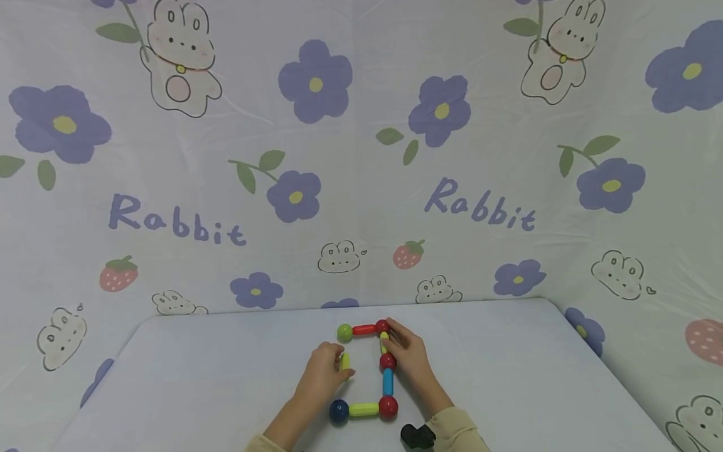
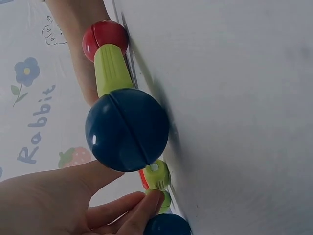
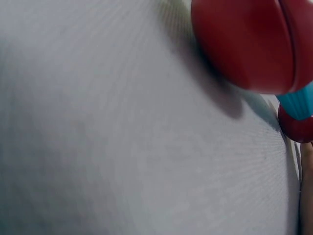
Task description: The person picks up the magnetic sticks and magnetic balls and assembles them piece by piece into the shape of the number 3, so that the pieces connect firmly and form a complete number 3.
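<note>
Balls and ribbed rods of a magnetic building set form an open-sided shape on the table. My left hand (image 1: 324, 370) pinches a yellow-green rod (image 1: 345, 363) between thumb and fingers at the left side. Beyond it is a green ball (image 1: 344, 333), joined by a red rod (image 1: 364, 329) to the far red ball (image 1: 383, 326). My right hand (image 1: 412, 358) holds that red ball with fingers and thumb, the thumb beside a second yellow-green rod (image 1: 384, 342). Below follow another red ball (image 1: 387, 361), a blue rod (image 1: 388, 382) and the near red ball (image 1: 388, 407).
A third yellow-green rod (image 1: 364, 410) links the near red ball to a dark blue ball (image 1: 339, 412). Another dark blue ball (image 2: 167, 226) shows by the left fingers in the left wrist view. A black object (image 1: 418, 435) lies by the right sleeve. A printed cloth (image 1: 361, 157) hangs behind.
</note>
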### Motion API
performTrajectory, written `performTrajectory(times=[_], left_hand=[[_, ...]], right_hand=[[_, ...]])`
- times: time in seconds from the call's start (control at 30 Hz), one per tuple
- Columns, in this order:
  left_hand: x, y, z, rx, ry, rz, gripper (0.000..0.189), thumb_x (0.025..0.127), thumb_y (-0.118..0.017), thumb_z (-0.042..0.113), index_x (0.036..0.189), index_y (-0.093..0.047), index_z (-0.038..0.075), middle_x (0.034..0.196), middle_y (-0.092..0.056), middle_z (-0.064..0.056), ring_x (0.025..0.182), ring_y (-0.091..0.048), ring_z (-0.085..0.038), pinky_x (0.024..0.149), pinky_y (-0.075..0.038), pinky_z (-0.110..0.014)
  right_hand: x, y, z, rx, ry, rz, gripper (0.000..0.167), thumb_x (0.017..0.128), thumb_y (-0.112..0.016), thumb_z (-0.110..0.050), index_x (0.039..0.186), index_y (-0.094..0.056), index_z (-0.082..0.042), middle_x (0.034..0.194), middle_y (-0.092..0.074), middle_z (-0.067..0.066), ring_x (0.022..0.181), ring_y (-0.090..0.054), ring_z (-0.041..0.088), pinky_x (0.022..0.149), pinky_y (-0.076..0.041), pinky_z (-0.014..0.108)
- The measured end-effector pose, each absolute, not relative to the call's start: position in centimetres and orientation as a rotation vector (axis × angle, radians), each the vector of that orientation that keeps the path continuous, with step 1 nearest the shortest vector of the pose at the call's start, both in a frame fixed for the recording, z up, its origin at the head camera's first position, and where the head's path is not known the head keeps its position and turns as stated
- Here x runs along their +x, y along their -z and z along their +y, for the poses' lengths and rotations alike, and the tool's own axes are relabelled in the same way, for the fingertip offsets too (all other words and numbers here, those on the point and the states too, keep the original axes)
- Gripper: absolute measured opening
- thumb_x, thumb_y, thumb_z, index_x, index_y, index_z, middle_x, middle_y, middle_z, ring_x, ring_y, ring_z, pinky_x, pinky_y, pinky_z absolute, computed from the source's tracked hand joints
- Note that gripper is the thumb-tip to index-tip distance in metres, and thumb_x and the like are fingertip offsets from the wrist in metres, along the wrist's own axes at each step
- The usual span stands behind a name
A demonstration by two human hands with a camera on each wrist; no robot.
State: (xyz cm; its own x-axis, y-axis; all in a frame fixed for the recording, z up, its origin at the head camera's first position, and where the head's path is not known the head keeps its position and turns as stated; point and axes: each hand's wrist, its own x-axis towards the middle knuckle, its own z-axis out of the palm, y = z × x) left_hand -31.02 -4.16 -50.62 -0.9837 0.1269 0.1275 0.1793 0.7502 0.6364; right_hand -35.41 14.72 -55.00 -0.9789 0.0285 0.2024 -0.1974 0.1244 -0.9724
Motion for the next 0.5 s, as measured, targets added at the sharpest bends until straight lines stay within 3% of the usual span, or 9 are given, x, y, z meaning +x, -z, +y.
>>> performTrajectory(times=[0.5], left_hand=[[-31.23,50.87,-3.96,-0.38,1.046,-2.901,0.035,0.066,-0.076,0.0,0.099,-0.062,-0.002,0.081,-0.056,-0.003,0.073,-0.055,-0.013,0.064,-0.048,-0.024]], right_hand=[[-35.78,55.3,14.94,0.195,-1.97,-2.21,0.044,0.084,-0.062,-0.007,0.127,-0.05,-0.012,0.131,-0.045,0.004,0.118,-0.041,0.014,0.087,-0.038,0.02]])
